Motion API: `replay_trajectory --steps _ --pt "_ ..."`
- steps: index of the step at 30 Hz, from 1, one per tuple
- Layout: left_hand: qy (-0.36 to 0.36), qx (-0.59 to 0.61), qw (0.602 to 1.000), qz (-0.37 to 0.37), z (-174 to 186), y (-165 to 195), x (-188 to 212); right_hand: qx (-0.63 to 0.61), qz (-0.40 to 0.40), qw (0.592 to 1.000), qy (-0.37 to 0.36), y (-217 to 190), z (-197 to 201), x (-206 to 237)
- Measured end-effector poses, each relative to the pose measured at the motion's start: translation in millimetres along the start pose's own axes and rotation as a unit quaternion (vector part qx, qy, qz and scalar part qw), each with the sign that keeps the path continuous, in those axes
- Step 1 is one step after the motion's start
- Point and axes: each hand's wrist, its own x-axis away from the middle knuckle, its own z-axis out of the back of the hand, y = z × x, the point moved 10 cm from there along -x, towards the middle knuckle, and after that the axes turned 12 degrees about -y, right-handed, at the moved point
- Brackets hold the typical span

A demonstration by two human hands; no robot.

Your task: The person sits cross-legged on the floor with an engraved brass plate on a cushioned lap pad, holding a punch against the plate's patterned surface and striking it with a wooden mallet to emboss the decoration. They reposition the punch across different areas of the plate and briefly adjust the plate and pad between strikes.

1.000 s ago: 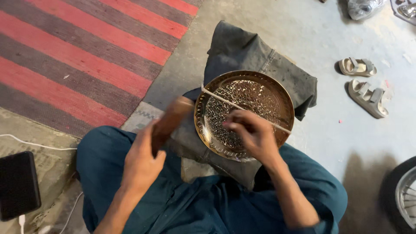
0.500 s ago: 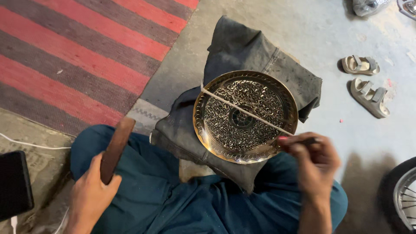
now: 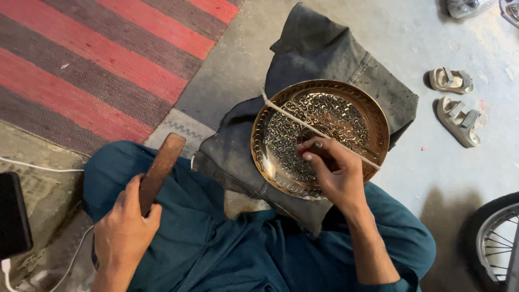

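An engraved brass plate [image 3: 346, 92] rests tilted on a folded dark cloth [image 3: 319, 48] in front of my crossed legs in teal trousers. A pale cord [image 3: 286, 114] runs diagonally across the plate. My right hand [image 3: 332, 173] is over the plate's near half, pinching a small metal punch upright against the engraved surface. My left hand [image 3: 123, 232] is low by my left knee, gripping a flat wooden mallet [image 3: 159, 167] that points up and away from me.
A red and grey striped rug [image 3: 97, 59] covers the floor at the left. A pair of sandals [image 3: 457, 105] lies at the right. A wheel [image 3: 497, 238] shows at the lower right. A dark box [image 3: 12, 216] with a white cable [image 3: 38, 166] sits at the left edge.
My right hand went from the plate out to the right, then came back onto the plate with the punch. My left hand dropped with the mallet from beside the plate down to my left knee.
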Motion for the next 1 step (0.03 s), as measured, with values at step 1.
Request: replay_trajectory --steps 1 --pt "-0.002 0.002 1.000 -0.002 -0.8 0.4 -0.8 0.004 0.004 1.000 -0.004 0.1 -1.4 -1.0"
